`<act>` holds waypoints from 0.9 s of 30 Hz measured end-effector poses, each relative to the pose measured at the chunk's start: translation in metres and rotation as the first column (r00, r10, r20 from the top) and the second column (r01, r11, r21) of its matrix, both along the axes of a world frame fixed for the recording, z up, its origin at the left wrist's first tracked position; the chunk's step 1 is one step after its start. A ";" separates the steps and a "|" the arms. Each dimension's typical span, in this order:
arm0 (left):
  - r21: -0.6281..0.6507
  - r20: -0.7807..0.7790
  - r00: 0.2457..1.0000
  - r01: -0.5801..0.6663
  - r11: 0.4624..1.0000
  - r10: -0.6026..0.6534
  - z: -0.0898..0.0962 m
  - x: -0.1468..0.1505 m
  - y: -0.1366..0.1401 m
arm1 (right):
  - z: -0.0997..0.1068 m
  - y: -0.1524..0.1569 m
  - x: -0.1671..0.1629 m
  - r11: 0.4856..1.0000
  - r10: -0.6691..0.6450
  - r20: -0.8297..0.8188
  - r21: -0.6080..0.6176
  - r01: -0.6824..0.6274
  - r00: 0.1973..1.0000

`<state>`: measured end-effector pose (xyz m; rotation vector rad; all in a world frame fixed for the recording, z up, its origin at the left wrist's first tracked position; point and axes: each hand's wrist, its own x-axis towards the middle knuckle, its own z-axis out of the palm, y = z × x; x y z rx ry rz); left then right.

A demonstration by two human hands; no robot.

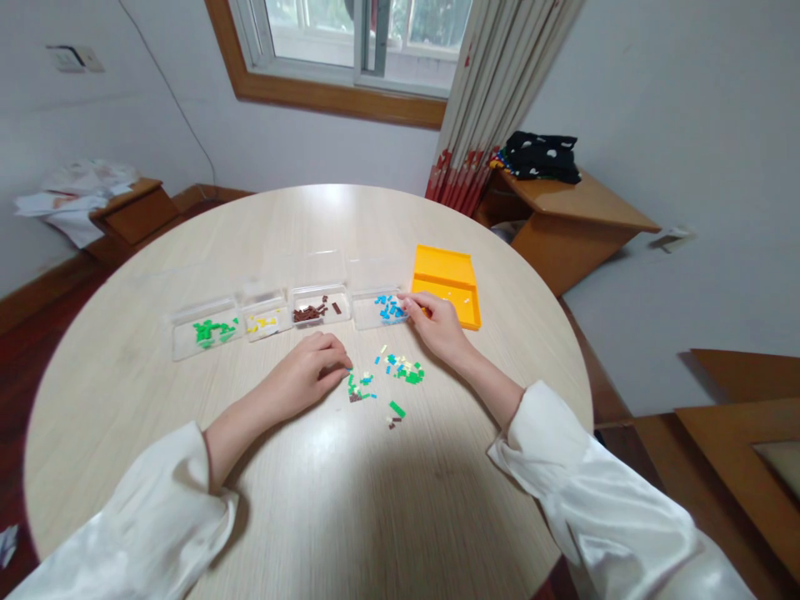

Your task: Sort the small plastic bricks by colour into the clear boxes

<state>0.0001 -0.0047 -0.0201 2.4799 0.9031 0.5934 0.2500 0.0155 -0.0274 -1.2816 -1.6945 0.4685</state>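
Note:
My right hand point(434, 321) reaches to the right end of a clear plastic box point(366, 317) with small blue bricks point(390, 307) in it. Its thumb and forefinger are pinched together at the rim; what they hold is too small to make out. My left hand point(312, 368) rests on the table, its fingers curled closed at the edge of a loose pile of small bricks. Anything in its fingertips is hidden. Green bricks point(410, 374), along with blue, pale yellow and brown ones, lie between my hands. A longer green brick point(397, 409) and some brown bits lie nearer me.
To the left stand clear boxes of brown bricks point(309, 313), yellow bricks point(263, 322) and green bricks point(213, 332). An opened yellow case point(444, 265) with a few white bits sits beyond my right hand. Everything is on a round wooden table point(300, 517).

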 end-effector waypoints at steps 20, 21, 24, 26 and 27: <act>-0.077 0.084 0.992 -0.086 0.993 0.092 0.005 0.002 -0.002 | -0.002 -0.003 -0.002 0.998 0.035 0.081 0.042 -0.039 0.996; -0.070 0.081 0.993 -0.077 0.995 0.083 0.006 0.002 -0.002 | -0.002 -0.003 -0.002 0.998 0.041 0.082 0.043 -0.044 0.996; -0.030 0.069 0.997 -0.018 0.999 0.020 0.008 0.000 -0.002 | -0.002 -0.004 -0.001 0.998 0.039 0.087 0.041 -0.043 0.995; -0.004 0.048 0.999 0.020 1.000 -0.020 0.007 -0.001 -0.002 | 0.000 -0.005 -0.001 0.999 0.035 0.094 0.037 -0.038 0.995; 0.004 0.035 0.999 0.033 0.999 -0.033 0.006 -0.002 -0.001 | 0.000 -0.005 -0.001 0.999 0.033 0.096 0.033 -0.037 0.995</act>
